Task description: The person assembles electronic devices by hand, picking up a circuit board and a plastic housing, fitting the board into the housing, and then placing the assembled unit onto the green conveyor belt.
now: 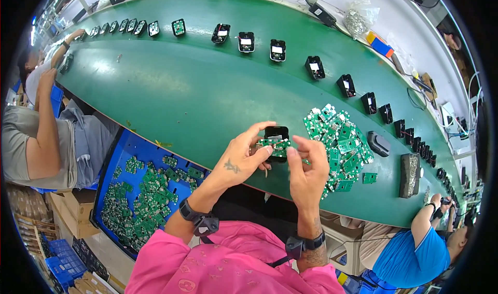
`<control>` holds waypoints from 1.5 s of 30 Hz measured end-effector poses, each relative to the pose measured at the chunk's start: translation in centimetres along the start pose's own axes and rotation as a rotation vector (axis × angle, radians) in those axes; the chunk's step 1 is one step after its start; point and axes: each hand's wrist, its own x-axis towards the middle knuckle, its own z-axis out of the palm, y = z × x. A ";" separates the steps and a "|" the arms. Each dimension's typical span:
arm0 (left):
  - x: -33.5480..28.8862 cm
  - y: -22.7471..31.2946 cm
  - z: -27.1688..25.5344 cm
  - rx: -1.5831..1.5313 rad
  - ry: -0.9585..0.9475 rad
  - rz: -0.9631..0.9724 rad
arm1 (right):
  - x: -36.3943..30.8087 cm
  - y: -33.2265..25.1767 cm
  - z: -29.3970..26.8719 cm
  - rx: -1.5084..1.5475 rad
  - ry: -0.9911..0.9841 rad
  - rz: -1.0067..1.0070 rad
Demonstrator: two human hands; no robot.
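Note:
My left hand [244, 151] is closed around a small open black plastic housing [276, 132] at the table's near edge. A green circuit board [280, 147] lies across the housing's opening, with my left thumb pressed on it. Close to the board's right end, my right hand [309, 164] has its fingers bent, thumb and forefinger apart, and nothing shows between them. Whether its fingertips touch the board I cannot tell. A heap of green circuit boards [340, 149] lies just right of my hands, with one single board [370, 178] beside it.
Black housings [277, 50] stand in a long row along the green table [207, 81]. Right of the heap are a dark rounded case [378, 143] and a black-edged block [410, 176]. A blue tray [116, 164] of boards sits lower left. Co-workers sit left [39, 138] and right [415, 247].

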 end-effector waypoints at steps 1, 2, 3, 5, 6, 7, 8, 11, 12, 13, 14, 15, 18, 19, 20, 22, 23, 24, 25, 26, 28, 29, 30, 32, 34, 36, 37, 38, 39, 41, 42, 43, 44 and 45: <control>-0.1 0.2 0.2 0.002 0.002 0.004 | -0.2 -0.1 -0.2 -0.105 0.043 -0.153; -0.3 0.5 0.5 0.027 0.000 0.027 | -0.3 -0.1 -0.2 -0.104 0.050 -0.153; -0.5 0.7 0.9 0.052 -0.004 0.051 | -0.5 -0.1 -0.2 -0.057 0.049 -0.151; -1.0 1.0 1.6 0.088 0.025 0.074 | -0.7 -0.7 -0.3 -0.032 0.038 -0.100; -1.2 1.0 1.9 0.121 0.061 0.096 | -0.7 -0.8 -0.3 -0.032 0.047 -0.101; -1.4 0.9 2.0 0.101 0.063 0.093 | -0.8 -0.9 -0.3 0.004 0.030 -0.107; -1.7 0.9 2.3 0.103 0.061 0.095 | -0.9 -1.0 -0.3 0.043 0.006 -0.115; -2.1 1.0 2.9 0.147 0.100 0.140 | -1.4 -1.5 -0.4 -0.013 0.010 -0.146; -2.1 1.0 2.9 0.291 0.091 0.211 | -1.6 -1.8 -0.5 -0.053 0.016 -0.150; -2.2 1.1 2.9 0.436 0.082 0.282 | -1.6 -1.9 -0.5 -0.052 0.015 -0.150; -2.4 1.1 3.0 0.437 0.084 0.281 | -1.6 -2.0 -0.5 -0.096 0.025 -0.215; -2.5 1.1 3.2 0.418 0.083 0.266 | -1.6 -2.0 -0.4 -0.141 0.035 -0.279; -2.7 1.1 3.5 0.395 0.103 0.264 | -1.9 -1.9 -0.5 -0.187 0.032 -0.316; -2.8 1.2 3.6 0.391 0.124 0.278 | -2.1 -1.9 -0.5 -0.188 0.033 -0.316; -2.8 1.2 3.7 0.391 0.125 0.278 | -2.2 -2.0 -0.5 -0.226 0.044 -0.353; -3.1 1.2 4.0 0.410 0.260 0.369 | -2.4 -2.4 -0.5 -0.264 0.054 -0.389; -3.3 1.3 4.0 0.409 0.259 0.367 | -2.6 -2.6 -0.5 -0.315 0.075 -0.409; -3.5 1.7 4.1 0.408 0.281 0.373 | -2.7 -2.7 -0.6 -0.366 0.095 -0.428; -3.8 1.9 4.2 0.407 0.303 0.379 | -2.7 -2.8 -0.6 -0.366 0.094 -0.427; -3.9 2.1 4.2 0.405 0.301 0.378 | -2.6 -2.9 -0.6 -0.393 0.075 -0.432; -4.1 2.3 4.2 0.475 0.328 0.447 | -2.6 -3.1 -0.7 -0.421 0.056 -0.437; -4.1 2.3 4.3 0.474 0.329 0.446 | -2.6 -3.2 -0.8 -0.420 0.029 -0.431; -4.1 2.3 4.3 0.473 0.325 0.441 | -2.6 -3.3 -0.8 -0.419 0.001 -0.425; -4.1 2.3 4.2 0.472 0.323 0.436 | -2.6 -3.3 -0.9 -0.432 -0.006 -0.429; -4.1 2.2 4.1 0.520 0.312 0.485 | -2.6 -3.4 -0.9 -0.445 -0.014 -0.434; -4.1 2.0 3.9 0.566 0.310 0.499 | -2.6 -3.5 -0.9 -0.460 -0.034 -0.416; -4.1 2.0 3.9 0.613 0.308 0.512 | -2.5 -3.5 -1.0 -0.460 -0.033 -0.416; -4.1 1.8 3.9 0.614 0.308 0.511 | -2.5 -3.5 -1.1 -0.488 -0.058 -0.418; -4.0 1.7 3.9 0.671 0.329 0.543 | -2.5 -3.5 -1.2 -0.515 -0.084 -0.419; -3.9 1.5 4.0 0.729 0.350 0.575 | -2.4 -3.9 -1.5 -0.562 -0.109 -0.432; -3.8 1.4 4.0 0.803 0.367 0.614 | -2.3 -4.0 -1.6 -0.610 -0.133 -0.445; -3.8 1.4 4.1 0.877 0.384 0.652 | -2.2 -4.1 -1.7 -0.611 -0.134 -0.444; -3.8 1.5 4.2 0.877 0.384 0.652 | -2.2 -4.1 -1.8 -0.638 -0.149 -0.463; -3.9 1.7 4.4 0.901 0.381 0.621 | -2.1 -4.1 -1.9 -0.666 -0.165 -0.482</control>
